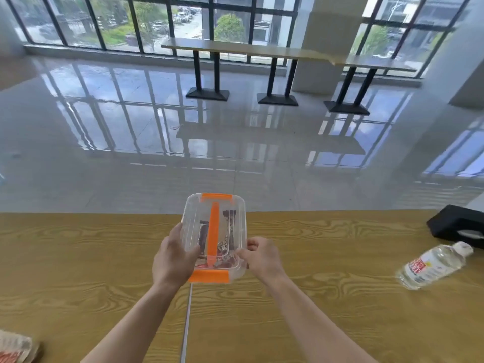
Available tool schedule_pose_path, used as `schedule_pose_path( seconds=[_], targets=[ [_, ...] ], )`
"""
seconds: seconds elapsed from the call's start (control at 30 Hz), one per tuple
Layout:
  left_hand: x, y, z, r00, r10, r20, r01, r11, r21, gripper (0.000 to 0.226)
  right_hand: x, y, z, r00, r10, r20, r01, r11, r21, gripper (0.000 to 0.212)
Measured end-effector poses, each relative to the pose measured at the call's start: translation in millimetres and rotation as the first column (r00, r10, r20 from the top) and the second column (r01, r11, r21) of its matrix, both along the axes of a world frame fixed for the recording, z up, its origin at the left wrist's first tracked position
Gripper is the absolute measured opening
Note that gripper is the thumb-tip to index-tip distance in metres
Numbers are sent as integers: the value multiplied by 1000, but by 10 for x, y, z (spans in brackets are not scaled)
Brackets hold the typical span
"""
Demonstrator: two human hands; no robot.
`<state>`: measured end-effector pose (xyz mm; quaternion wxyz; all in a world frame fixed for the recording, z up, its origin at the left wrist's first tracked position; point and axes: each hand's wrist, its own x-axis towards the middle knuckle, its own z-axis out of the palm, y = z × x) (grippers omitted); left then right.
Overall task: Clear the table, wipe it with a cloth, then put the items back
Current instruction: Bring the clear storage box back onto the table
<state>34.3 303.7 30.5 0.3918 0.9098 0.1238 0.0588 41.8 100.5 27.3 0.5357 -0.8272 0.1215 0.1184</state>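
I reach forward: left grip (172, 260) and right grip (264, 258) clasp one clear box (213, 226) by its sides; one bottle (434, 265) lies right of it.

One clear box (213, 231), one water bottle (432, 268), one black box (458, 226) and one printed packet (15, 347) were counted. Two hands were seen, a left hand (174, 258) and a right hand (264, 258), over one wooden table (78, 258).

Box (214, 237) between left hand (174, 260), right hand (263, 258)

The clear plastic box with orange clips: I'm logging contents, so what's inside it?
Inside the clear plastic box, dark and reddish items show, too blurred to identify. Orange handle, left hand and right hand hide parts.
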Motion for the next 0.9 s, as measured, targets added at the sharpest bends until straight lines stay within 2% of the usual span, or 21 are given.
schedule_pose_path(
  seconds=[0.1, 0.33, 0.67, 0.9],
  targets=[
    [-66, -370, 8, 997, -79, 17, 80, 997, -17, 41, -227, -360, 45, 997, -70, 11, 70, 997, -12, 11],
    [-300, -1303, -69, 986, -165, 0, 165, 985, -55, 49, -652, -1295, 28, 986, -164, 17, 165, 982, -94, 9],
    [-641, -2793, -262, 984, -174, -35, 170, 981, -89, 29, -958, -2803, -131, 990, -141, -12, 138, 980, -141, 10],
    [-725, -3530, -309, 973, -187, -133, 171, 977, -126, 27, -1013, -3511, -172, 985, -164, -62, 150, 971, -188, 10]
  ],
)
